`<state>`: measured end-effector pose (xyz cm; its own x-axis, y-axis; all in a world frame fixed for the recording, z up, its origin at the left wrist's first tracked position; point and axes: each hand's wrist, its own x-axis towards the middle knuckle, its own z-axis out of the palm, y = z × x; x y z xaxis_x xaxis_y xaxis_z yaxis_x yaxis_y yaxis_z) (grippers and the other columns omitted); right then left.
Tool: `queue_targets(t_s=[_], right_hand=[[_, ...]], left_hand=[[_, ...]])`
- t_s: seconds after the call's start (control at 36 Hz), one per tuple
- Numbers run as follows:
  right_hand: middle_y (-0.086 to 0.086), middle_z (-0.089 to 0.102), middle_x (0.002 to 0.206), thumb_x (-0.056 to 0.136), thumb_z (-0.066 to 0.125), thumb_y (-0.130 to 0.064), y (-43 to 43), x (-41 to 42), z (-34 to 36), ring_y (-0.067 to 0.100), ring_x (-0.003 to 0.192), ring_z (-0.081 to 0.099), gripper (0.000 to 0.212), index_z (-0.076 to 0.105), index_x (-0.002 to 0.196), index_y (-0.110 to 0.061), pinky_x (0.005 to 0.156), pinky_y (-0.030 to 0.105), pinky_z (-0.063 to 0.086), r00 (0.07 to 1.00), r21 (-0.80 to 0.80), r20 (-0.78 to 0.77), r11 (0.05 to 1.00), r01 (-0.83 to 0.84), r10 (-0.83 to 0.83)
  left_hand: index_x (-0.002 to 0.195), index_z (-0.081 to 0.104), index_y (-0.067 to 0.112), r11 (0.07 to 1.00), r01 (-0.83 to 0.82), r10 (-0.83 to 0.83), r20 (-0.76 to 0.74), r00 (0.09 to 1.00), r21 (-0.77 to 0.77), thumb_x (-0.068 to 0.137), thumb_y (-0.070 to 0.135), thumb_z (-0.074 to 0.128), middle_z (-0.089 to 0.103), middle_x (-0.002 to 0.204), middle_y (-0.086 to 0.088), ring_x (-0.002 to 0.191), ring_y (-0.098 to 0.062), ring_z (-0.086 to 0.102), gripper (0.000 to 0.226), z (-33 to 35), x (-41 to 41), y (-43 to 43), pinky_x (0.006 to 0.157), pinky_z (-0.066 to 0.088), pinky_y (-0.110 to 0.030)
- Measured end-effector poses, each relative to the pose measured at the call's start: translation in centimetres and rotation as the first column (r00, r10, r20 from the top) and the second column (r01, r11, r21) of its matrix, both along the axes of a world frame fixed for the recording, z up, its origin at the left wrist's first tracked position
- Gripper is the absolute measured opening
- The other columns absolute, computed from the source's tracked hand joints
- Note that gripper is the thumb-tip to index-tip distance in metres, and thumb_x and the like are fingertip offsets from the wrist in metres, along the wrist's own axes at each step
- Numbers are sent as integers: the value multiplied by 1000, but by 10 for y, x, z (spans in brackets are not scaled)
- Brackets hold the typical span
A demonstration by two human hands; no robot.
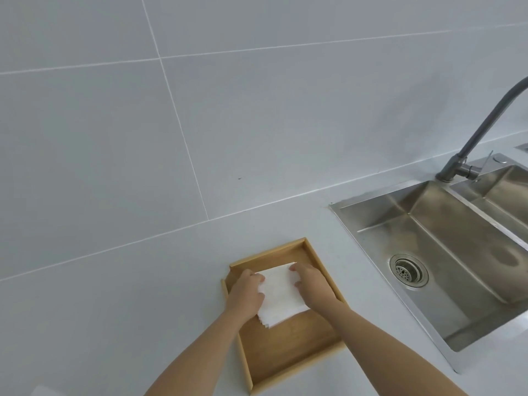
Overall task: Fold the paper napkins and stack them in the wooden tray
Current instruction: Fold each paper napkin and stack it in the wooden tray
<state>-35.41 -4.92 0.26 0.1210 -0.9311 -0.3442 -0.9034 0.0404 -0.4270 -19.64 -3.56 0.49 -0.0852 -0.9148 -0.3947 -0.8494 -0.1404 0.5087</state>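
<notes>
A wooden tray (288, 358) lies on the white counter, its long side running away from me. Inside its far half rests a stack of folded white paper napkins (281, 295). My left hand (245, 292) grips the stack's left edge, fingers curled over the top. My right hand (313, 284) holds the stack's right edge, fingertips on the top sheet. Both hands are inside the tray. The tray's near half shows bare wood.
A steel double sink (437, 252) with a drain sits in the counter to the right of the tray. A grey tap (480, 132) rises behind it. A tiled wall stands at the back. A white scrap (43, 391) shows at the bottom left edge.
</notes>
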Motion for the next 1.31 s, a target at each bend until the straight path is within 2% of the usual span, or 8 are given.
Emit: queue_targets(t_s=[0.25, 0.39, 0.64, 0.81, 1.0, 1.06, 1.14, 1.31], right_hand=[[10, 31, 146, 95, 46, -10, 9, 2, 2, 27, 126, 38, 45, 35, 138, -16, 107, 33, 35, 910, -37, -361, 972, -232, 203], [11, 28, 150, 100, 36, -26, 15, 19, 13, 30, 136, 27, 43, 28, 142, -19, 112, 40, 28, 850, -33, -477, 961, -274, 226], [7, 2, 160, 100, 26, -39, 32, 98, 41, 24, 148, 1, 55, 5, 149, -27, 119, 45, 7, 894, -15, -306, 938, -347, 326], [7, -8, 161, 98, 20, -50, 64, 171, 42, 27, 148, -7, 65, -10, 149, -23, 120, 46, 1, 831, 21, -313, 878, -477, 459], [8, -11, 160, 96, 22, -55, 114, 254, 32, 28, 148, -10, 73, -14, 148, -17, 120, 48, -1, 762, 101, -273, 805, -585, 588], [9, -10, 160, 96, 23, -54, 130, 275, 28, 28, 148, -9, 73, -12, 149, -17, 120, 48, 0, 747, 111, -264, 789, -605, 610], [9, -4, 161, 97, 26, -52, 150, 302, 21, 28, 148, -4, 72, -8, 149, -15, 120, 47, 3, 749, 121, -237, 784, -609, 618], [7, 20, 156, 96, 36, -47, 172, 343, 3, 28, 144, 16, 70, 6, 149, -12, 117, 43, 20, 794, 119, -200, 818, -563, 575]], left_hand=[[138, 34, 18, 927, 372, -303, 497, 813, -42, 98, 34, 29, 35, 140, -11, 124, -30, 38, 43, -2, 10, 12, 103, 32, -42], [147, 13, 24, 915, 403, -346, 530, 774, 11, 98, 42, 22, 7, 159, -11, 144, -31, 12, 53, 5, 24, 22, 115, 17, -47], [149, -2, 24, 954, 293, -220, 520, 826, -61, 96, 53, 15, -10, 160, -5, 148, -24, -11, 63, 29, 93, 57, 118, -4, -52], [149, -3, 27, 982, 189, -146, 521, 841, -29, 28, 77, -43, -8, 161, 0, 148, -20, -11, 136, 30, 182, 100, 118, -6, -50], [149, -5, 27, 994, 60, -102, 520, 848, 96, 19, 82, -39, -8, 160, 2, 148, -18, -11, 145, 31, 283, 159, 119, -5, -48], [149, -4, 26, 991, 45, -104, 517, 850, 127, 37, 84, -34, -7, 161, 2, 149, -18, -8, 129, 31, 307, 172, 120, -2, -47], [149, -3, 25, 985, 43, -128, 540, 832, 167, 93, 57, 13, -5, 161, 0, 149, -19, -4, 66, 30, 331, 185, 120, 1, -45], [149, -1, 24, 978, 74, -164, 499, 851, 196, 99, 29, 33, -3, 161, 0, 149, -19, 1, 61, 17, 357, 192, 121, 7, -43]])
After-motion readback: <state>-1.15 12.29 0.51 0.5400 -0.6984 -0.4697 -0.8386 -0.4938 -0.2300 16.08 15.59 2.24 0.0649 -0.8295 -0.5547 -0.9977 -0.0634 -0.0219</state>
